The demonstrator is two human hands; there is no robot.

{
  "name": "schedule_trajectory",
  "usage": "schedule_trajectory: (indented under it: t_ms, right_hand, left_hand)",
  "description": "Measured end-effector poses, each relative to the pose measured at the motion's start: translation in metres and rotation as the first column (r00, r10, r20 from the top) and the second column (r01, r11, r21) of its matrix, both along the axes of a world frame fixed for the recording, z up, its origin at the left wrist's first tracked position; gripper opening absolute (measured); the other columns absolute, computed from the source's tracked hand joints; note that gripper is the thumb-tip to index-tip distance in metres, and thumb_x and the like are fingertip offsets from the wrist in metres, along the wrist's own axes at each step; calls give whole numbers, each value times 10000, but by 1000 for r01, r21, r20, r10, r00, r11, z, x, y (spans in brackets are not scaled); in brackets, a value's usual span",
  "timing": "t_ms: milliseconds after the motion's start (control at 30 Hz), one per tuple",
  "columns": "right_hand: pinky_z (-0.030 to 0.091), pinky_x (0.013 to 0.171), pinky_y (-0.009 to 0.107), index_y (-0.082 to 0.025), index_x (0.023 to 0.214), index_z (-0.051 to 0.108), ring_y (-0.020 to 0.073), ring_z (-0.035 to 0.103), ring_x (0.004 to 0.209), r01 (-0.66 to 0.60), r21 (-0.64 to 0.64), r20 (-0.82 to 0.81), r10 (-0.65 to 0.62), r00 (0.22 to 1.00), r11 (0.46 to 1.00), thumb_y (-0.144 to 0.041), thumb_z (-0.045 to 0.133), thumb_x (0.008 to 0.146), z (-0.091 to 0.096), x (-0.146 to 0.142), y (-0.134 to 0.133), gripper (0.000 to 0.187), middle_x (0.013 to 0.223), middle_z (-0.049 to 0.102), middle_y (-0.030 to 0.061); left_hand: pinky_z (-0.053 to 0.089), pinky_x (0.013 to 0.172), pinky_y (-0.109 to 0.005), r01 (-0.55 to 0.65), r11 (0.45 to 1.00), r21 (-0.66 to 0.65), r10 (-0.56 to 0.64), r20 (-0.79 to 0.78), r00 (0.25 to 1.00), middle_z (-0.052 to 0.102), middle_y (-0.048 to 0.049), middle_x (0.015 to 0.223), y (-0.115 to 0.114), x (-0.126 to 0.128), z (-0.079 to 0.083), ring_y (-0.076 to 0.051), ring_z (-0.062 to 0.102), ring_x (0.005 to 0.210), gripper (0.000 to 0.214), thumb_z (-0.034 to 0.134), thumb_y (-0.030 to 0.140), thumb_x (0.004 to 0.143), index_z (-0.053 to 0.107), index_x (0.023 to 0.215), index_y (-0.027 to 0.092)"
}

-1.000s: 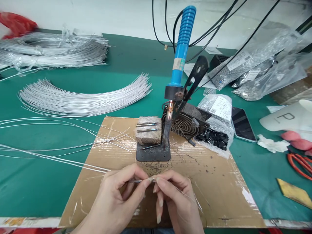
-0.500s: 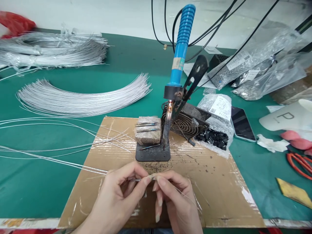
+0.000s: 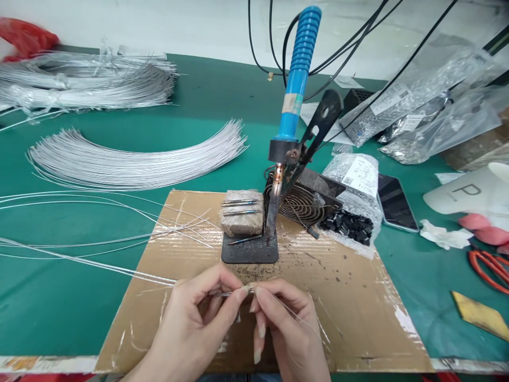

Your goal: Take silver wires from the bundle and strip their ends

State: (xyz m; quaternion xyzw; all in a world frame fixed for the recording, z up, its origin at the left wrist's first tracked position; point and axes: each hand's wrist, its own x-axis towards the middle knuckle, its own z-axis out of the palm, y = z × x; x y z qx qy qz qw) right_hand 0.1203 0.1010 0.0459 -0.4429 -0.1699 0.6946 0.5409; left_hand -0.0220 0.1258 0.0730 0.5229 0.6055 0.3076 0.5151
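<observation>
My left hand [image 3: 194, 318] pinches a thin metal rod [image 3: 221, 293] between thumb and forefinger, above the cardboard sheet [image 3: 358, 323]. Pale thin wires [image 3: 153, 277] run in from the left and pass behind that hand. My right hand [image 3: 288, 321] is closed in a pinch at the rod's end, its fingertips meeting the left ones. A fine wire [image 3: 296, 316] trails from it down to the right. The join between the fingertips is hidden. Just beyond stands a blue-handled soldering iron [image 3: 293, 114], tip down, over a black base plate [image 3: 250, 255].
Several slim metal pins lie on a fibrous block [image 3: 242, 223] beside the iron. Behind it sit a round-grilled fan [image 3: 298, 204] and a bag of black parts [image 3: 350, 225]. A curved wire bundle [image 3: 139, 164] lies left; a phone [image 3: 395, 201] and red-handled tool [image 3: 491, 268] lie right.
Both hands keep the same pinch at almost the same place. The view has shifted very slightly; nothing else has visibly moved.
</observation>
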Motion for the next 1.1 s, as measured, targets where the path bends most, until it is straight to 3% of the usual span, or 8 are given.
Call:
schedule_trajectory:
  t_ms: [567,933,1100]
  right_hand:
    - [428,363,172,-185,734,798,78,513,341,105,-35,-36,-107,994,994,-486,919,756,0,-9,-2,325,495,608,-25]
    - [418,369,149,-179,721,785,78,539,349,88,-11,-52,-89,995,996,-493,902,786,1,-7,-2,341,481,611,-21]
    - [412,372,140,-177,700,763,75,542,344,86,-16,-43,-86,995,996,-482,893,803,0,-7,-2,347,460,600,-28]
  left_hand:
    - [402,561,-205,-83,997,-10,83,41,996,611,9,597,-4,8,3,-125,525,575,283,687,393,889,670,694,188]
    - [425,562,-213,-99,994,-38,103,146,984,657,2,587,-5,12,4,-121,569,536,265,684,366,907,661,712,187]
    - [390,551,-198,-137,991,0,136,98,986,607,20,576,-5,14,6,-107,508,554,256,718,342,867,677,669,185]
